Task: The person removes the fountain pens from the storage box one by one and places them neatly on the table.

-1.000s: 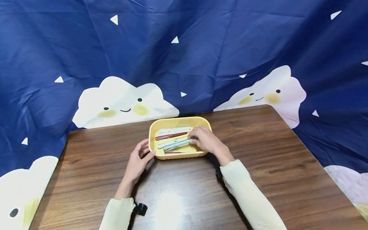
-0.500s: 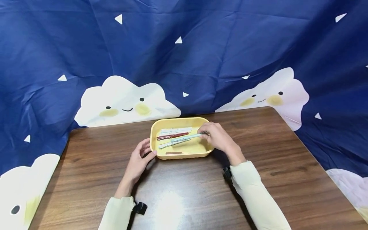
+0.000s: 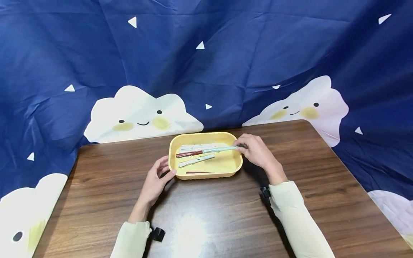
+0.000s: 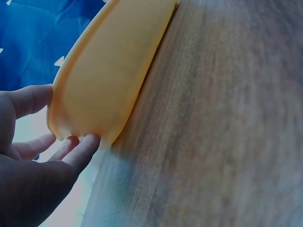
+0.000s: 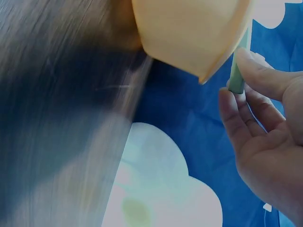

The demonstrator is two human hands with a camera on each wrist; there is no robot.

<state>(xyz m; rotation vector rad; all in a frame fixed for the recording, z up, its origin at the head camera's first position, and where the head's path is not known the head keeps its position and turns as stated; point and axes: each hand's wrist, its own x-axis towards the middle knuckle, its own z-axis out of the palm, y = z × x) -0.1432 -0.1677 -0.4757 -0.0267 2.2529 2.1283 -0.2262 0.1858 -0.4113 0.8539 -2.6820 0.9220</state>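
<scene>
A yellow plastic box stands on the table with several slim capped pens in it. My left hand holds its near left corner, thumb at the rim and fingertips against the outer end wall. My right hand, just past the right rim, pinches one end of a pale green pen between thumb and fingers. The pen slants over the box; its clip end overlaps a dark red pen. A pale pen lies below it, white ones behind. In the right wrist view the green end shows.
A thin dark red piece lies along the box's near wall. The wooden table ends close behind the box at a blue curtain printed with clouds. A black strap piece hangs at the left wrist.
My right hand has moved right from inside the box to beyond its right rim, drawing the pale green pen away from the other pens. The left hand stays at the corner.
</scene>
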